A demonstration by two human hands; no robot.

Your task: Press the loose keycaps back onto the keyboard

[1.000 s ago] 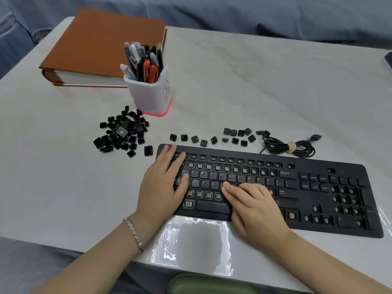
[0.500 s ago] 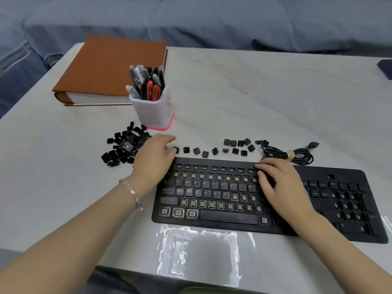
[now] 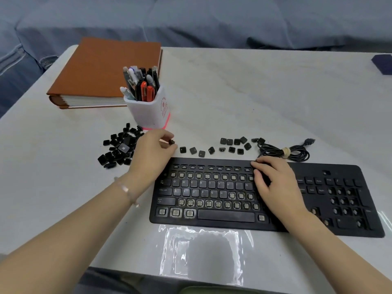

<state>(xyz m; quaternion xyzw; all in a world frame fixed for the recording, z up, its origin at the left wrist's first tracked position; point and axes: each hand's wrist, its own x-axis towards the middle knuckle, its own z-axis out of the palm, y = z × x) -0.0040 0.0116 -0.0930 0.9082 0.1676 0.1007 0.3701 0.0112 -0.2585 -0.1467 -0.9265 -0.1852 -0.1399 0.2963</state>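
Observation:
A black keyboard (image 3: pixel 212 221) lies near the table's front edge, with many bare switch sockets in its number and bottom rows. My left hand (image 3: pixel 151 152) is just behind the keyboard's left corner and pinches one small black keycap (image 3: pixel 171 141) between thumb and fingertips. A row of loose keycaps (image 3: pixel 193 150) lies behind the keyboard, a second cluster (image 3: pixel 236 144) sits further right, and a pile of keycaps (image 3: pixel 118 148) lies to the left. My right hand (image 3: pixel 275 183) rests flat on the keyboard's right-middle part, fingers spread over the keys.
A white pen holder (image 3: pixel 148 111) full of pens stands behind the left hand. A brown binder (image 3: pixel 106 71) lies at the back left. The keyboard's coiled cable (image 3: pixel 284 152) lies behind its right half. A clear plastic bag (image 3: pixel 201 255) lies at the front edge.
My left hand left the keyboard, reached back to the keycap row and lifted one keycap. My right hand moved from the lower middle keys to the keyboard's upper right-middle part.

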